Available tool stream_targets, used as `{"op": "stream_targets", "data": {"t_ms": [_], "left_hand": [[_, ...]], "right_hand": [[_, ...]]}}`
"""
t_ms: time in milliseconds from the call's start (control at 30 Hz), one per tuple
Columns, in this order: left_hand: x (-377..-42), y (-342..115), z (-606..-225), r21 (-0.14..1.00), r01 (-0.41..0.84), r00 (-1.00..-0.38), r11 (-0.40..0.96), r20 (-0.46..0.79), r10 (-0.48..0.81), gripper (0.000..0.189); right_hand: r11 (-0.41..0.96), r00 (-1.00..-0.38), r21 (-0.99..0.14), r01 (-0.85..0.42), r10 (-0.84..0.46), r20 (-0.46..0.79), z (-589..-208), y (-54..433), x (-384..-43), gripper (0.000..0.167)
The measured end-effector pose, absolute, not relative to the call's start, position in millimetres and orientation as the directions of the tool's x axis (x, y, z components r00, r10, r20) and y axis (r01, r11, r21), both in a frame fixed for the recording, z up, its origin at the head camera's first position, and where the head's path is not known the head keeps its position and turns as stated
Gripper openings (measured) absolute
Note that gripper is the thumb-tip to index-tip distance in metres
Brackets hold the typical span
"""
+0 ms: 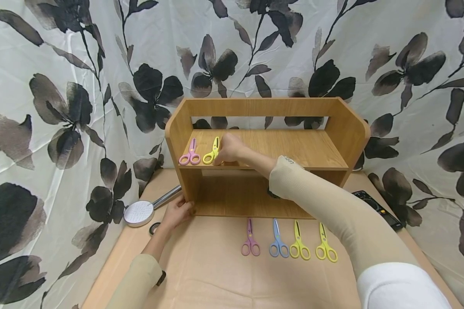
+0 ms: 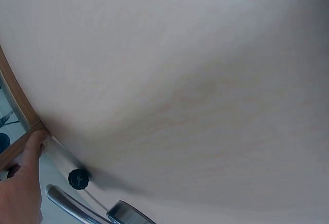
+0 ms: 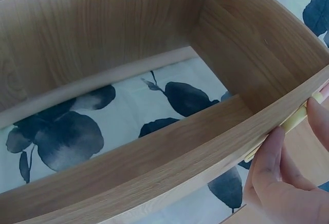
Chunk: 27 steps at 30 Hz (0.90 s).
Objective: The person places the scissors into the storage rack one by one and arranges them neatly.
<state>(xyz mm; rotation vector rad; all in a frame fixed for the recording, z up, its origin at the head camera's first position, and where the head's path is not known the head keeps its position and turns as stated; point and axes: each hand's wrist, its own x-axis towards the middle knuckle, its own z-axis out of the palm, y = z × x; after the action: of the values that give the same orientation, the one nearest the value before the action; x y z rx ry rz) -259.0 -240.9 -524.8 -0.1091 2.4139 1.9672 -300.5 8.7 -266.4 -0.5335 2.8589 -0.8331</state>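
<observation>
On the upper board of a wooden shelf (image 1: 263, 168), my right hand (image 1: 230, 148) pinches yellow scissors (image 1: 212, 153) by the handles, which lie at the board's front edge. The right wrist view shows the yellow handle (image 3: 295, 119) between thumb and fingertips. Pink scissors (image 1: 190, 154) lie just to the left, blades pointing back. Low on the shelf's left side panel, my left hand (image 1: 178, 212) grips the front edge; the left wrist view shows its thumb over the wood (image 2: 18, 144).
In front of the shelf lie purple scissors (image 1: 250, 240), blue scissors (image 1: 277, 242) and two yellow scissors (image 1: 299, 242). A shower head (image 1: 139, 213) and a small black ring (image 1: 154, 228) are at left. A black device (image 1: 379, 210) lies at right. Floral cloth (image 1: 216, 56) hangs behind.
</observation>
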Motion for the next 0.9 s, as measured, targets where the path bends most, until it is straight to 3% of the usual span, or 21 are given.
{"op": "stream_targets", "data": {"t_ms": [200,533,700,800,900], "left_hand": [[-257.8,-241.4,-524.3,0.977,-0.079,-0.996,0.197,-0.071,-0.046,0.054],[-256.5,-242.1,-522.2,0.981,-0.066,-0.997,0.182,-0.06,-0.039,0.057],[-256.8,-242.3,-522.9,0.983,-0.065,-0.997,0.171,-0.058,-0.047,0.055],[-257.0,-241.7,-524.5,0.984,-0.067,-0.997,0.166,-0.058,-0.054,0.053],[-257.4,-240.8,-526.3,0.984,-0.062,-0.997,0.17,-0.054,-0.048,0.053]], "right_hand": [[0.786,-0.932,-0.543,-0.297,-0.363,-0.016,-266.3,7.9,-298.3,0.036],[0.74,-0.896,-0.569,-0.359,-0.444,-0.011,-268.9,23.1,-293.6,0.056],[0.658,-0.879,-0.638,-0.4,-0.472,0.065,-277.2,42.6,-280.4,0.029],[0.603,-0.888,-0.699,-0.385,-0.45,0.101,-285.4,55.7,-267.9,0.044],[0.546,-0.895,-0.754,-0.365,-0.429,0.123,-296.4,69.9,-253.9,0.046]]}}
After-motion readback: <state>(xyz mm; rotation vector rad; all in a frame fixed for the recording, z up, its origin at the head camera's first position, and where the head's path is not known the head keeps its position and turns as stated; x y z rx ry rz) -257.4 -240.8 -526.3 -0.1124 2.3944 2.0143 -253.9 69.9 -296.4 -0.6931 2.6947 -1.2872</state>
